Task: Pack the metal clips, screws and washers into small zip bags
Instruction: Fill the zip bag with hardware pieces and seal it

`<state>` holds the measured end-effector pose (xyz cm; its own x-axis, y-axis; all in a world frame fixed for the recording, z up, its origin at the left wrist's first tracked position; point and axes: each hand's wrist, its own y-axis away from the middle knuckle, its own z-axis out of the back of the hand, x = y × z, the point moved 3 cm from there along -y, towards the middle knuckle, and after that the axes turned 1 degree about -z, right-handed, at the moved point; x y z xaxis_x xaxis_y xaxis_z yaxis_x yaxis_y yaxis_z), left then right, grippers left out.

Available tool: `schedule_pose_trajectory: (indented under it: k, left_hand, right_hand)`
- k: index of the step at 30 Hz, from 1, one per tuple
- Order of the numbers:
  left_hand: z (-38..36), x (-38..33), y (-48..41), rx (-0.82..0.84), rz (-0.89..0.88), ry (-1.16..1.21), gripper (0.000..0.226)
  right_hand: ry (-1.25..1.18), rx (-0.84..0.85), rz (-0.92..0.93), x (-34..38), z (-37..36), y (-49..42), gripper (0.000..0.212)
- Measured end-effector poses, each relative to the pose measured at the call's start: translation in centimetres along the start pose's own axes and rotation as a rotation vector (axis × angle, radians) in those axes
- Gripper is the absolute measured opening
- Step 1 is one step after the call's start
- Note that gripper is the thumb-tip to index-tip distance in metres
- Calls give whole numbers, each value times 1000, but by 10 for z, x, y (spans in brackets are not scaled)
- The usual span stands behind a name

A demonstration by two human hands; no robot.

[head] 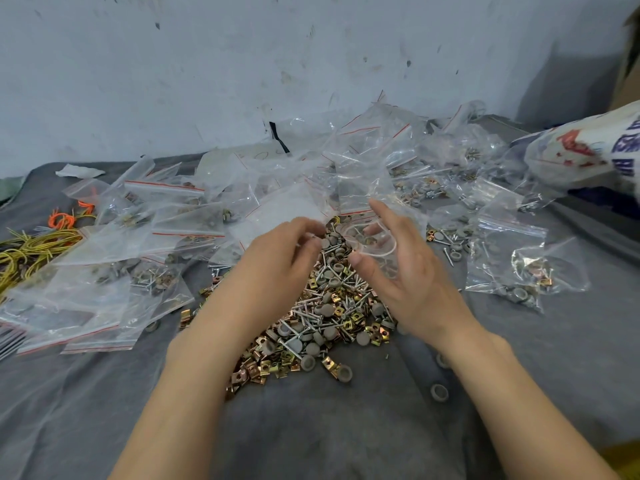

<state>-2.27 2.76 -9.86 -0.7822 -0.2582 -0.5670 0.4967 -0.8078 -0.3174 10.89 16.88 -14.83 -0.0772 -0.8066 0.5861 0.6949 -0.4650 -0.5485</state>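
clear zip bag [375, 244] in right hand [408, 271] (mouth open), left hand [277, 258] beside.

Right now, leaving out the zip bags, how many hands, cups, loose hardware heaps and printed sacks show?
Left hand, right hand: 2
Clear round plastic cup: 1
Heap of metal clips, screws, grey washers: 1
White printed sack: 1
Total: 5

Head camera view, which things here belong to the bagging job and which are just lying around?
Job: pile of clips, screws and washers; open bag held in the right hand; empty zip bags; filled bags.
Lying about: yellow and orange cords; printed sack; paper scrap.
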Motion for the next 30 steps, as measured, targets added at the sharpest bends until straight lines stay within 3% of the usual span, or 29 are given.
schedule_pose_trajectory:
  k: [5,13,30]
  left_hand:
    - [-11,22,14,301,116,-234,20]
    - [-24,30,26,436,165,-337,30]
    - [-19,28,22,393,168,-373,16]
  right_hand:
    - [3,17,-22,-1,2,0,68]
    - [13,23,-28,0,0,0,67]
    - [8,26,-18,-2,0,-1,69]
